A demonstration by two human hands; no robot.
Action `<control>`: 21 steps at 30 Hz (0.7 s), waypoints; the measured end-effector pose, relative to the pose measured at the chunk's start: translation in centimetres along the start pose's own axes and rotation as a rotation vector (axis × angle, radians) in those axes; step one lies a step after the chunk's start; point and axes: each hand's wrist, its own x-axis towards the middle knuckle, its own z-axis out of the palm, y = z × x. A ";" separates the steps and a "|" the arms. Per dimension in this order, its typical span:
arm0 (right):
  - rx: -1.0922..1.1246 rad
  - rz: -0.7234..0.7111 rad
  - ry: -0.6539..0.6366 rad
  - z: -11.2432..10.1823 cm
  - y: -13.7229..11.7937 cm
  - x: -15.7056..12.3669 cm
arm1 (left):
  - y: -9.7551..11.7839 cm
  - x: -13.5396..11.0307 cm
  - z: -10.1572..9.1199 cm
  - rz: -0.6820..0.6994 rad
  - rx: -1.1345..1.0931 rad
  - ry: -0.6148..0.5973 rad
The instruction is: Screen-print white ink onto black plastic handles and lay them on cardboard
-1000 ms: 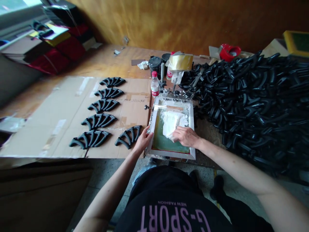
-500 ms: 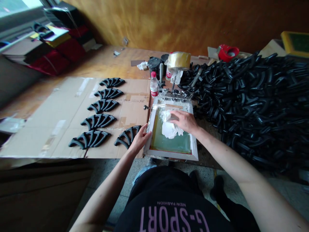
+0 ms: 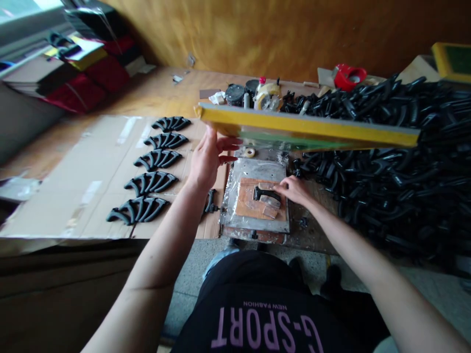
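Observation:
A yellow-edged printing screen frame (image 3: 305, 126) is tilted up off the base. My left hand (image 3: 206, 159) holds its left corner from below, thumb behind the edge and fingers partly spread. Under the frame lies a foil-covered base plate (image 3: 253, 171) with an orange pad (image 3: 253, 206). A black curved plastic part (image 3: 264, 193) rests on the pad. My right hand (image 3: 296, 190) pinches the right end of that part.
Several black fan-shaped parts (image 3: 150, 182) lie in a column on flattened cardboard (image 3: 66, 191) at the left. A large heap of black parts (image 3: 397, 162) fills the right. Bottles, jars and a tape roll (image 3: 267, 95) stand behind the frame. A red tape dispenser (image 3: 348, 76) sits at the back.
The screen frame, flat on the base before, has swung upward under my left hand. My right hand left the white paste on the mesh and dropped to the black part below.

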 end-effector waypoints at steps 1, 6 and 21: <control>-0.032 -0.055 -0.040 1.3 -1.1 -0.7 | -0.2 0.0 0.5 0.008 -0.026 0.018; -0.093 0.041 -0.140 2.4 -7.0 -2.7 | -5.4 -6.0 2.5 -0.365 -0.105 0.021; -0.104 0.243 -0.123 0.3 9.0 2.2 | -18.4 -16.3 -15.4 -0.834 0.308 0.586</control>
